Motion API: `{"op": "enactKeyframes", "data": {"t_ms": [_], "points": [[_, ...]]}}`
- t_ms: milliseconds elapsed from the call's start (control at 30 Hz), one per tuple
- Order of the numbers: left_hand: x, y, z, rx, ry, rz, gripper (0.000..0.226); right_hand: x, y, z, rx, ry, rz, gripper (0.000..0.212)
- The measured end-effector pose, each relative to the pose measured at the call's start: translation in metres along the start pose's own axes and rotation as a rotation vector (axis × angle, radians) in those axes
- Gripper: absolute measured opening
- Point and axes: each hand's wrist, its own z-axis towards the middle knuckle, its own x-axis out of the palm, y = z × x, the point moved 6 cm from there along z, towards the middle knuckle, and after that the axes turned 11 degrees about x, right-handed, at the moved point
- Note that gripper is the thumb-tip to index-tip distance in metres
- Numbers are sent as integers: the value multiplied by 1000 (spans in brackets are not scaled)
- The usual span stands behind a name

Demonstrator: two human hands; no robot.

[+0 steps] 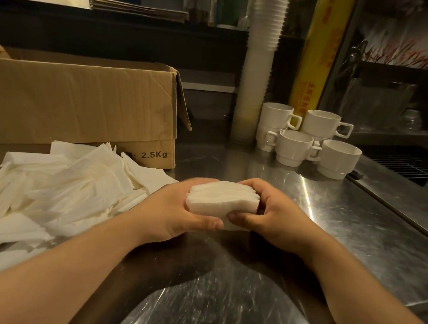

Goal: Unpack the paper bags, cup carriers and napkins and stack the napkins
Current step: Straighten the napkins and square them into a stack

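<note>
Both hands grip one napkin stack (223, 202) above the counter (332, 225): left hand (177, 208) on its left end, right hand (268, 214) on its right. Its long axis runs left to right, broad face tilted up. Loose napkins (48, 193) lie left, beside the box (77, 104).

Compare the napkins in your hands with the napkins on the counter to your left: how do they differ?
The held stack is squared into a compact block; the loose pile is spread out and jumbled, with sheets fanned at many angles. The stack is gripped by the left hand and right hand; the pile lies untouched on the counter beside the box. The pile covers far more area. Both are white paper napkins.
</note>
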Motion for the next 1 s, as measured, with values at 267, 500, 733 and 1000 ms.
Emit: {"op": "enactKeyframes", "data": {"t_ms": [267, 500, 733, 1000], "points": [[-2, 0, -2, -15, -38, -15, 48, -2, 0, -1, -1, -9, 22, 40], [-1, 0, -3, -37, -25, 30, 43, -3, -1, 0, 32, -25, -21, 46], [-3, -4, -3, -45, -68, 40, 31, -4, -1, 1, 53, -31, -61, 39], [-6, -1, -3, -27, -125, 26, 30, -9, -4, 3, 64, -141, -17, 34]]}}
